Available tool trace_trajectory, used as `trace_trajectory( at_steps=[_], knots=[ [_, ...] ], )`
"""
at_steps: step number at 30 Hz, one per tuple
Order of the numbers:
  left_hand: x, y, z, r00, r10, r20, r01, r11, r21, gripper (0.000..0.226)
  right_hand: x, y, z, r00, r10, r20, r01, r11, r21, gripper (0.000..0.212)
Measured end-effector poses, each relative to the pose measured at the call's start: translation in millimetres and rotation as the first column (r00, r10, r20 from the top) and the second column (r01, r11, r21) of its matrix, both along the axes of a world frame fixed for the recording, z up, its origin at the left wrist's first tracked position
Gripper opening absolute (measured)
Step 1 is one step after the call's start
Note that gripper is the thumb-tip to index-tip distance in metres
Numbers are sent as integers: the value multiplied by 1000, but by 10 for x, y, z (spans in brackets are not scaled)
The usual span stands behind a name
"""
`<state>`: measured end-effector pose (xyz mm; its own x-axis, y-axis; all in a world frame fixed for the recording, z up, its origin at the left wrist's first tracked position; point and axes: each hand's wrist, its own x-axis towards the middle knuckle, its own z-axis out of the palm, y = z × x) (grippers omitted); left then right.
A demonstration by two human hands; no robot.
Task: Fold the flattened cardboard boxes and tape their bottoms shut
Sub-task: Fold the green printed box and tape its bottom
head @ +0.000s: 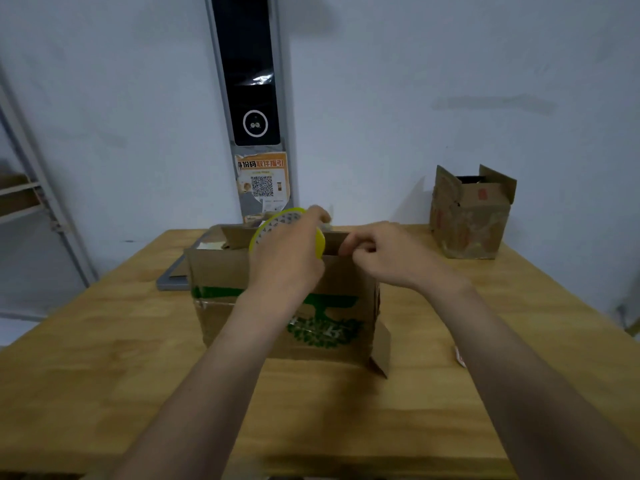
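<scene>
At the middle of the wooden worktop (104, 358) stands the brown cardboard box printed with a green tree (343, 327). The left hand (287, 258) grips a yellow-rimmed tape roll (277, 223) at the box's top, and the right hand (384, 254) pinches the top edge beside it. Taping seems to be in hand. Next, the tape likely needs drawing along the seam and pressing flat. A second brown folded box (469, 220) sits near the far right corner.

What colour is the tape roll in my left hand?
The tape roll has a yellow rim; head view shows it.
</scene>
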<state>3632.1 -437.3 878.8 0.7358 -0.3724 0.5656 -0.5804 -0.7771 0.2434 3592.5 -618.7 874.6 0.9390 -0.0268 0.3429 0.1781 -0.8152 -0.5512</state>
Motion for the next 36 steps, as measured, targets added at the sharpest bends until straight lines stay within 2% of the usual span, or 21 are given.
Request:
trace_trajectory(
  at_steps=[3,6,9,11,14,17,20,23,25,28,30,32,33,35,36],
  knots=[
    [-11,-1,-71,999,-16,30,13,996,93,65,6,-85,45,995,104,-1,-103,983,154,47],
    [31,22,-98,998,-29,59,20,988,153,63,105,-225,57,991,126,-53,-118,984,132,53],
    [63,58,-127,997,-31,76,17,983,182,60,191,-416,46,989,91,-117,-95,995,-27,43],
    [91,91,-153,996,-20,92,3,983,182,56,229,-535,12,990,72,-125,-82,994,-77,37],
    [156,122,-187,996,-30,81,14,982,188,52,285,-563,-93,993,88,-72,-91,995,-35,28],
    [210,134,-244,999,-33,-31,40,970,238,48,372,-452,-297,994,110,13,-111,993,27,13],
    [214,147,-376,989,-38,-143,72,967,244,47,434,-345,-588,999,42,-9,-42,997,61,13],
    [231,159,-463,990,-56,-130,76,985,158,48,447,-250,-788,994,11,107,-16,998,53,15],
    [273,171,-457,987,-70,-143,85,991,102,47,452,-207,-884,992,22,128,-22,1000,0,18],
    [352,186,-480,977,-90,-194,108,990,86,47,467,-155,-1069,998,61,-8,-61,973,-222,32],
    [388,178,-545,969,-100,-225,119,990,73,47,483,-167,-1112,998,55,-30,-61,961,-269,32],
    [427,166,-637,974,-83,-211,101,992,77,49,471,-184,-1092,998,68,14,-65,984,-166,30],
    [450,166,-685,977,-72,-202,88,993,72,49,449,-193,-1085,997,63,49,-61,998,-31,33],
    [500,173,-769,973,-78,-219,86,996,27,47,387,-210,-1080,994,36,100,-60,965,254,40],
    [514,177,-808,968,-86,-236,91,996,7,47,351,-201,-1075,995,28,95,-58,943,327,41]
  ],
)
